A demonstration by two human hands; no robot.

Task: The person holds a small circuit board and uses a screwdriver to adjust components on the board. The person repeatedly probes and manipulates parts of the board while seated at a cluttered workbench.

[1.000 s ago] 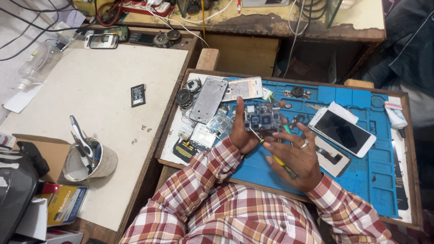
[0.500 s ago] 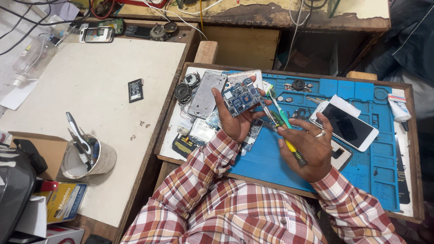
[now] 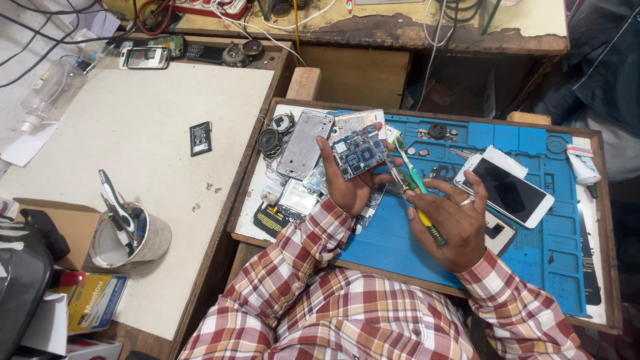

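Over blue mat (image 3: 400,247), left hand (image 3: 347,183), flat circuit board (image 3: 360,151)

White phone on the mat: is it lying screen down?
No, the white phone lies on the blue mat with its dark screen facing up.

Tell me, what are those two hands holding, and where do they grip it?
The left hand holds a blue circuit board by its lower edges, fingertips around it. The right hand grips green and yellow-handled tools along their handles, tips toward the board.
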